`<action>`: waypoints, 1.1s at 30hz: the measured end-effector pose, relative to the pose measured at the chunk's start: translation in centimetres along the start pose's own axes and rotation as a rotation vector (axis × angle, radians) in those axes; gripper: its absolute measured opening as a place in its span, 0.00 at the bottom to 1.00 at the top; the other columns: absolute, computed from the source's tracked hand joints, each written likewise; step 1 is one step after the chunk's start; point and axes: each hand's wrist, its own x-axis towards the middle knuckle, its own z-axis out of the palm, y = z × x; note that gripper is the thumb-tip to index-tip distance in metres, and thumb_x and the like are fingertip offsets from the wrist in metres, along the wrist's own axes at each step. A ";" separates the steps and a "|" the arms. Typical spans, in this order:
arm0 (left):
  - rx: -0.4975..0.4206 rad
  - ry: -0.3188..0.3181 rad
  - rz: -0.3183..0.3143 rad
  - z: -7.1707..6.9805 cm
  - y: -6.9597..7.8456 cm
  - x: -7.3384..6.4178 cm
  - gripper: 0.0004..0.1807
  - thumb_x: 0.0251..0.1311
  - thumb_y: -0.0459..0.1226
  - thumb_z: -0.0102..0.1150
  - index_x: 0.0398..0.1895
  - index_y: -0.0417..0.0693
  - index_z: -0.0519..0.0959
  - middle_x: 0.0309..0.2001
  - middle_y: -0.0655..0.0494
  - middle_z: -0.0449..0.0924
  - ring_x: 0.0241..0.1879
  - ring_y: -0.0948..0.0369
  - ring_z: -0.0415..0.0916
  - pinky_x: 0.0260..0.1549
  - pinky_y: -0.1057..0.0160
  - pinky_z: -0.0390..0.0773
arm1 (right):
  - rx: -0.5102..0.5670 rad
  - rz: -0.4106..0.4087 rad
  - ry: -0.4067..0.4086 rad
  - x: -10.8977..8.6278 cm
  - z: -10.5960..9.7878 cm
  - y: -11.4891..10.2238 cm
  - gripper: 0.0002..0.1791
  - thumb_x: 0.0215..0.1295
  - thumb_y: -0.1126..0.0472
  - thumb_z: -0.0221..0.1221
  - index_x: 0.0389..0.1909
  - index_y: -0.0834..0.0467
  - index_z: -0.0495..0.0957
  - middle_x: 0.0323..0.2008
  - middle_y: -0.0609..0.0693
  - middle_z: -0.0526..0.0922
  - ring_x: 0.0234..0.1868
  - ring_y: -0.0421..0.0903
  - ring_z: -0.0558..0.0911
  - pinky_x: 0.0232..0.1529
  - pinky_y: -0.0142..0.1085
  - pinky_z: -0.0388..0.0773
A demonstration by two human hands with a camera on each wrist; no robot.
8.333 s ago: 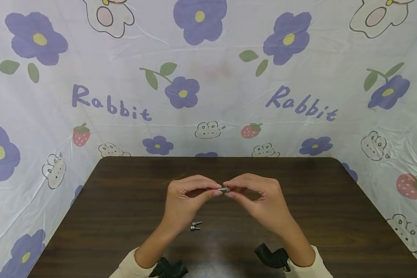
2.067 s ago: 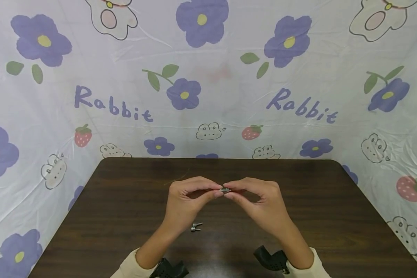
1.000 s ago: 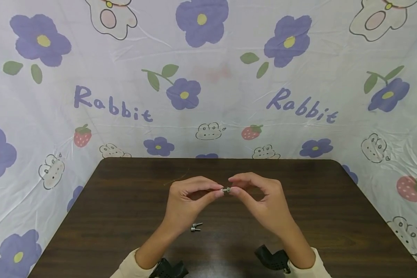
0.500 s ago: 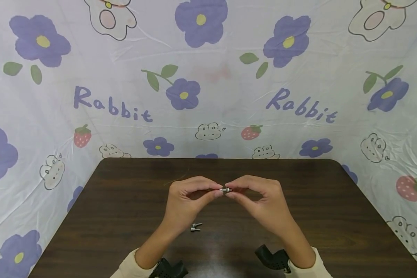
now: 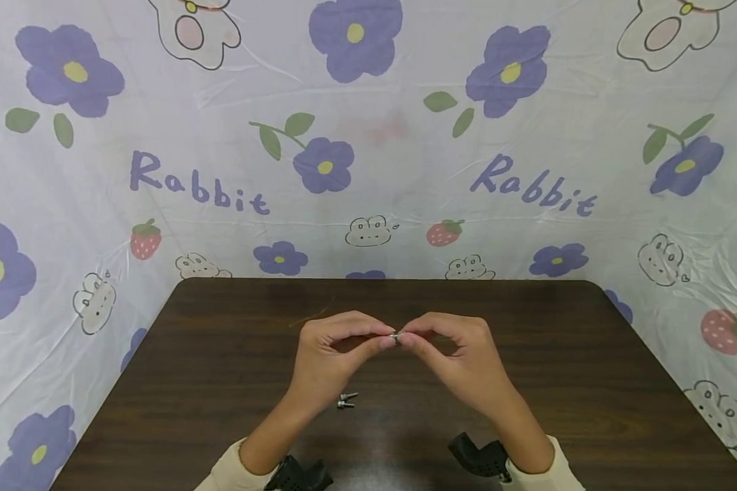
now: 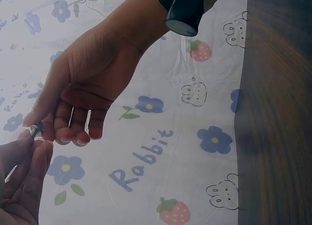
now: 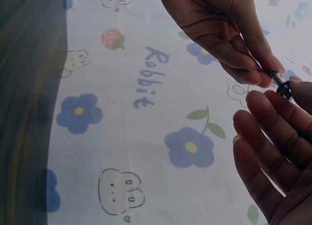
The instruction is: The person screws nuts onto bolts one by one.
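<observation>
Above the table's middle, my left hand [image 5: 322,351] pinches one end of a small silver screw [image 5: 396,336] between thumb and fingertips. My right hand [image 5: 463,351] pinches the other end with thumb and index finger. The right wrist view shows the screw's silver shaft [image 7: 276,78] and a wider dark ring [image 7: 284,90] at the right thumb; whether this ring is the head or a nut is unclear. Its other fingers are spread loosely. Two more socket-head screws [image 5: 346,405] lie side by side on the table, to the right of the left forearm.
The dark wood table [image 5: 221,368] has rounded far corners. Behind it and at its sides hangs a white cloth [image 5: 399,164] printed with flowers and rabbits. A black wrist device [image 5: 480,455] sits by the right sleeve, and another black device [image 5: 297,474] by the left.
My left hand stays in place with the screw. The right thumb and index finger shift repeatedly at the screw's right end, and now cover more of it. The screws on the table have not moved.
</observation>
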 end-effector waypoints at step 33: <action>0.006 0.018 -0.010 0.0 -0.1 0.0 0.08 0.56 0.23 0.70 0.39 0.37 0.88 0.36 0.48 0.88 0.34 0.55 0.86 0.34 0.55 0.87 | -0.004 -0.066 0.027 -0.1 -0.5 0.0 0.18 0.52 0.79 0.71 0.41 0.60 0.88 0.36 0.50 0.90 0.35 0.43 0.88 0.37 0.30 0.84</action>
